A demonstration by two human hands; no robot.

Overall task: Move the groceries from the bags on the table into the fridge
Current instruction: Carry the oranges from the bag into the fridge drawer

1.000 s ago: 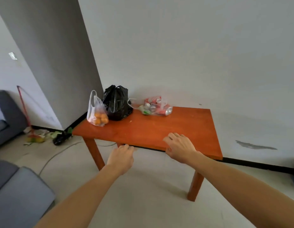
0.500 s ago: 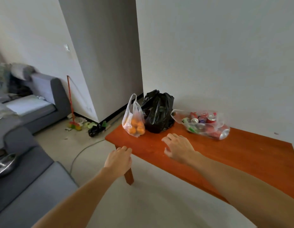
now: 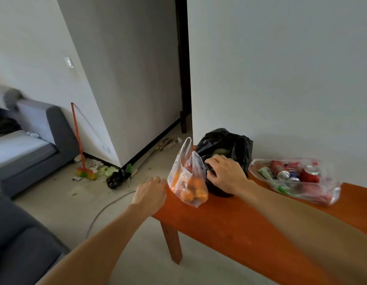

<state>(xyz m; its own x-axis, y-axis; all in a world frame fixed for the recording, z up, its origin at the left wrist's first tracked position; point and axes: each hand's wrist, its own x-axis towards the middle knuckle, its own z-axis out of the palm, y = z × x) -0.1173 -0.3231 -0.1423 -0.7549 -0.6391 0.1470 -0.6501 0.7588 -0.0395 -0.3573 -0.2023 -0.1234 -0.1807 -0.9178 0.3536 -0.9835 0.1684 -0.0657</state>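
hands: left hand (image 3: 150,192) rests on the corner of the table (image 3: 219,225), fingers straight and close together, holding nothing. right hand (image 3: 226,174) lies on the front of the black bag (image 3: 230,142), fingers spread and bent against the plastic; i cannot tell whether they pinch any of it.
groceries: all in their bags on the table. the orange bag (image 3: 187,182) stands near the corner, touching the black bag's left side. the can bag (image 3: 297,179) lies on its side, apart to the right.
fridge: not in view.
step, judged: getting hold of the black bag; nothing is lifted yet.
topple risk: the orange bag seems to lean on the black bag close to the table edge; pulling the black bag away could tip it and drop fruit to the floor.
grip risk: thin plastic taken by its side, not its handles, may slip or tear; the contents are mostly hidden, so the weight is unknown.
spill risk: the can bag lies with its mouth loose; a tug could roll cans out.
trip risk: a cable (image 3: 108,208) crosses the floor near the table leg.
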